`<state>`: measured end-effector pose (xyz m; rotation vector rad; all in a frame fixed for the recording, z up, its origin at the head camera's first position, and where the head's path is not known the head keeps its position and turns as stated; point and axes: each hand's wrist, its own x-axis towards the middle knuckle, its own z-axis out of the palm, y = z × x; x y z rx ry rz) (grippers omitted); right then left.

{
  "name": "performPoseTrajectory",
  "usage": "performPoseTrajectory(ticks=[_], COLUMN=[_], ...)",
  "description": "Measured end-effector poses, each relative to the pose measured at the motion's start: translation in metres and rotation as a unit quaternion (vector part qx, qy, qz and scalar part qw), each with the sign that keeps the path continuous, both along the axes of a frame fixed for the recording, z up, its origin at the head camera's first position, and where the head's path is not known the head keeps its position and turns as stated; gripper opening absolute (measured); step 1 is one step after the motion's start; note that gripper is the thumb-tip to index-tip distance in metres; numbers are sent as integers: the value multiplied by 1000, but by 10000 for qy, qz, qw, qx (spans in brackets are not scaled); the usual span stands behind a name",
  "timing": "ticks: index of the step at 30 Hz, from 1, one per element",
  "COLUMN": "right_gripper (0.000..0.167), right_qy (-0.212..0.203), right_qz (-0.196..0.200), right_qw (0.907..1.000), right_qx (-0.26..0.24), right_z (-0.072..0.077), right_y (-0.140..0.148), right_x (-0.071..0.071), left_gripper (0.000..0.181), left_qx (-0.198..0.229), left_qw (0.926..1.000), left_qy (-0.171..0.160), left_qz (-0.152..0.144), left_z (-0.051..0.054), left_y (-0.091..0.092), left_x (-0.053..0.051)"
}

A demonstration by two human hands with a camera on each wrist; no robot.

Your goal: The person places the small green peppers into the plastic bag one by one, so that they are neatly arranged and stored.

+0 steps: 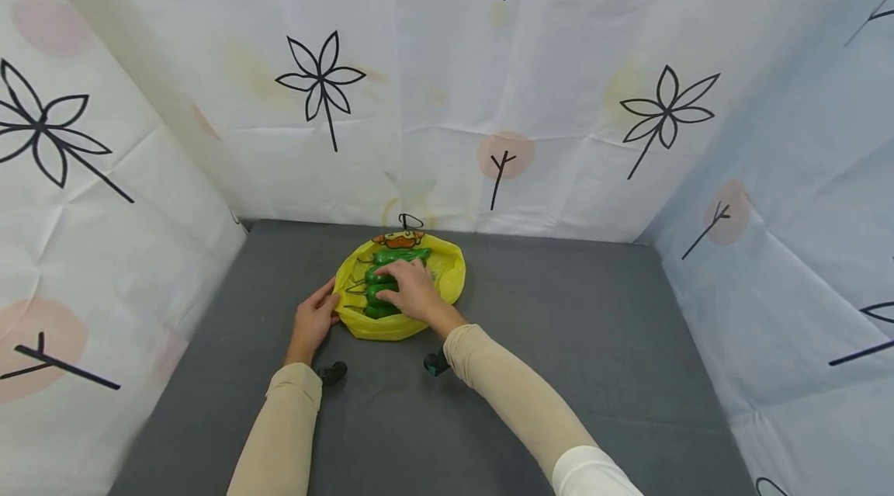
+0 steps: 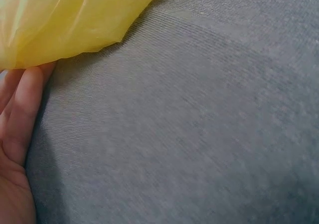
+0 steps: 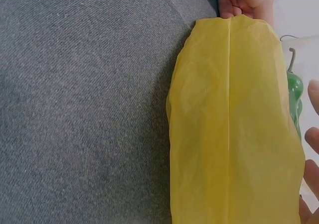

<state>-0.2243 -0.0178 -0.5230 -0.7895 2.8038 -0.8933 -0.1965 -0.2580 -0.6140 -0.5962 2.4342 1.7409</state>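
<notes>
A yellow plastic bag (image 1: 452, 263) lies on the grey surface with its mouth spread wide and its rim standing up. Inside, several green peppers (image 1: 380, 311) lie in a row, thin stems toward the left. My left hand (image 1: 312, 325) holds the bag's left rim, with fingers (image 2: 25, 104) reaching under the yellow plastic. Over the peppers hovers my right hand (image 1: 415, 290), thumb and fingers spread apart; whether it touches one is hidden. In the right wrist view, a pepper (image 3: 294, 89) shows past the bag's side, near the right fingers (image 3: 313, 139).
A grey cloth-covered table (image 1: 559, 341) runs around the bag. Behind it hangs a white curtain (image 1: 433, 92) printed with black plant drawings, and similar cloth closes both sides. Dark devices sit at both wrists. An orange-and-black print marks the bag's far rim.
</notes>
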Motion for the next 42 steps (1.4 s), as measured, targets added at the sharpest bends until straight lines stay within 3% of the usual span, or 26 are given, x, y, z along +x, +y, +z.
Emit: performPoseTrajectory(ticks=[8,15,21,26,32,36,42], right_gripper=[42,44,43,43,44,44,46], right_qy=[216,472,460,667,820,887,1117], right_qz=[68,-63,-62,-49,-312,-473,-637], right_qw=[9997,9988,9989,9978,9958,9940,9897], right_qx=[-22,89,18,29,251,430,626], right_z=[3,6,13,22,32,36,36], right_y=[0,1,8,16,30,43,60], right_x=[2,0,-4,-12,-21,-22,-23], left_gripper=[52,52,54,57,62,63,64], left_qx=[26,150,31,-493,-1178,-1586,-1887], left_qw=[9999,9991,9992,9964,9859,9800,9788], left_qy=[31,-122,-335,-576,-588,-513,-128], left_qz=[92,374,220,-372,-1033,-1086,-789], left_z=[3,6,13,28,54,70,99], left_y=[-6,-14,-15,-15,-16,-12,2], left_x=[7,9,8,2,-7,-10,-17])
